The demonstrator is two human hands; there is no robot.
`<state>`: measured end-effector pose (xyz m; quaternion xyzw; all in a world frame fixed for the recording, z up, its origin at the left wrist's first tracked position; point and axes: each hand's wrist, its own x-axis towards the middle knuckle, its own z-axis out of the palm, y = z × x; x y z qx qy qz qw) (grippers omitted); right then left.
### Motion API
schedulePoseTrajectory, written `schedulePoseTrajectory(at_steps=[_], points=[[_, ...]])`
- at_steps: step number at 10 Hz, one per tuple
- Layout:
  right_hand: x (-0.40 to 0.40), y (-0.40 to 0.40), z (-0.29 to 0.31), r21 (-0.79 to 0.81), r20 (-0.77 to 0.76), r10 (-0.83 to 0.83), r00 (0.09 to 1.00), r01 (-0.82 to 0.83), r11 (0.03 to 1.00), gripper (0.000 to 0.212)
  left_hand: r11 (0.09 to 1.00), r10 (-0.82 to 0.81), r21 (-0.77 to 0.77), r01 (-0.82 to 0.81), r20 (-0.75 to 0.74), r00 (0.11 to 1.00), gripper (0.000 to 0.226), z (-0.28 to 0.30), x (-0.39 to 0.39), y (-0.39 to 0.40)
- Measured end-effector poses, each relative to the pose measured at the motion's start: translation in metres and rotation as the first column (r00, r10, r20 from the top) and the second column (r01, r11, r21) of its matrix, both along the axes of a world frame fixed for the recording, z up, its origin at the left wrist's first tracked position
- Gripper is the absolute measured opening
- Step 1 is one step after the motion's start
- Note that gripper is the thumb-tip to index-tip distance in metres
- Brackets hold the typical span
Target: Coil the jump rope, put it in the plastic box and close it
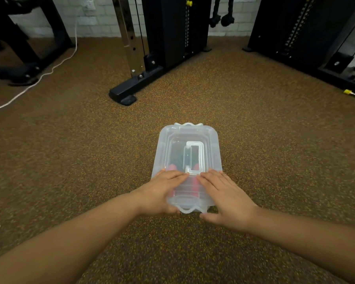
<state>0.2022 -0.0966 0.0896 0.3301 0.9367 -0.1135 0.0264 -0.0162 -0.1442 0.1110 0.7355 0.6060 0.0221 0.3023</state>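
Note:
A translucent plastic box (212, 149) sits on the speckled brown floor with its lid on top. Through the lid I make out the jump rope (177, 158) as a dark green coil with red handle ends. My left hand (162, 191) lies flat on the near left part of the lid, thumb under the near edge by the front latch. On the near right part of the lid rests my right hand (223, 195), fingers spread, thumb below the front latch (190, 210). A folded carry handle lies in the lid's middle.
Black gym machine bases stand beyond the box: one foot (124, 95) ahead left, another frame (316, 48) at far right. A white cord (39, 76) trails across the floor at left. A yellow-tipped pin (349, 92) lies at right.

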Motion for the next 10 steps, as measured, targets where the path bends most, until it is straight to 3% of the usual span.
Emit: schedulePoseTrajectory(at_steps=[6,8,9,10], points=[[-0.006,0.014,0.017,-0.101,0.041,0.161,0.986,-0.156,0.983,0.079,0.996,-0.083,-0.035,0.08,-0.08,0.993,0.08,0.005,0.002,0.001],[-0.005,0.017,0.024,-0.147,0.031,0.154,0.988,-0.148,0.978,0.079,0.999,-0.043,-0.002,0.043,-0.057,0.997,0.081,0.004,0.002,0.001],[-0.011,0.029,0.033,-0.224,-0.052,0.104,0.993,-0.114,0.968,0.065,0.999,0.02,-0.032,-0.019,0.011,1.0,0.07,0.015,0.0,0.007],[-0.026,0.049,0.04,-0.219,-0.067,0.002,0.998,-0.017,0.976,0.052,0.989,0.138,0.046,-0.139,0.038,0.99,0.049,0.028,-0.008,0.033]])
